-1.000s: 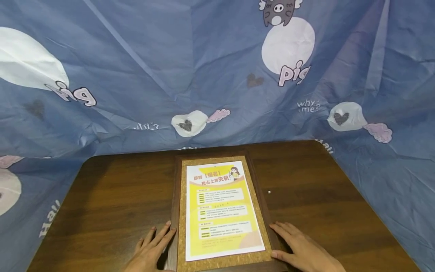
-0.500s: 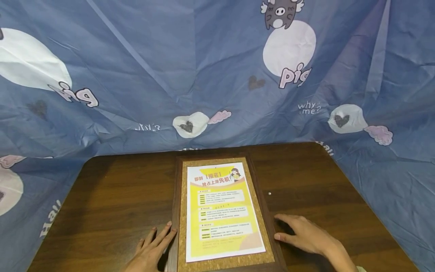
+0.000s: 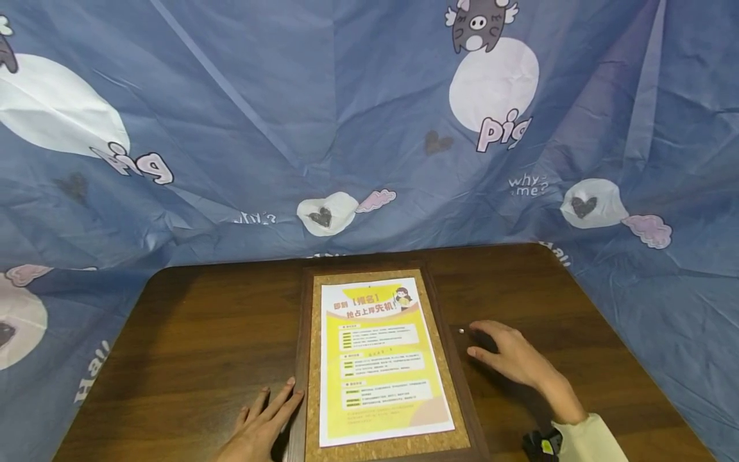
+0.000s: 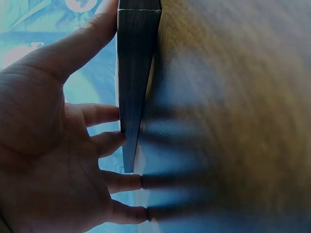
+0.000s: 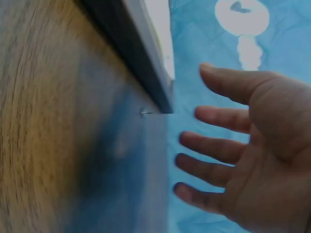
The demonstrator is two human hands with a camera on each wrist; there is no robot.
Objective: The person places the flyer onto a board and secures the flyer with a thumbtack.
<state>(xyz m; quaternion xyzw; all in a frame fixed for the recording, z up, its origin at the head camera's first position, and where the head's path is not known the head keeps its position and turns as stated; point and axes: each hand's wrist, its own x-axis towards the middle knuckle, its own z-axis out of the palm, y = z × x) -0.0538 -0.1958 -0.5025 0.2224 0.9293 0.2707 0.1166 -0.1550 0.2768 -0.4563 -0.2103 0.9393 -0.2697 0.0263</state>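
Note:
A framed corkboard [image 3: 398,446] lies on the table, with a yellow and white printed poster [image 3: 381,362] on its cork. A small dark pin head [image 3: 370,287] shows at the poster's top edge. My left hand [image 3: 260,427] rests beside the left side of the frame; in the left wrist view the thumb and two fingertips touch its wooden edge [image 4: 136,58]. My right hand [image 3: 514,356] is off the frame on the right, fingers relaxed and holding nothing. Close before its fingertips a shiny thumbtack [image 3: 461,331] lies on the table, its thin point showing in the right wrist view.
The brown wooden table [image 3: 213,333] has rounded far corners. Behind it hangs a blue cloth [image 3: 369,128] printed with pigs and hearts. A black wristband [image 3: 543,444] and a pale sleeve [image 3: 589,439] show at the right wrist.
My right hand has let go of the frame's right edge and moved forward and slightly right, up to the thumbtack. The left hand stays at the frame's left side.

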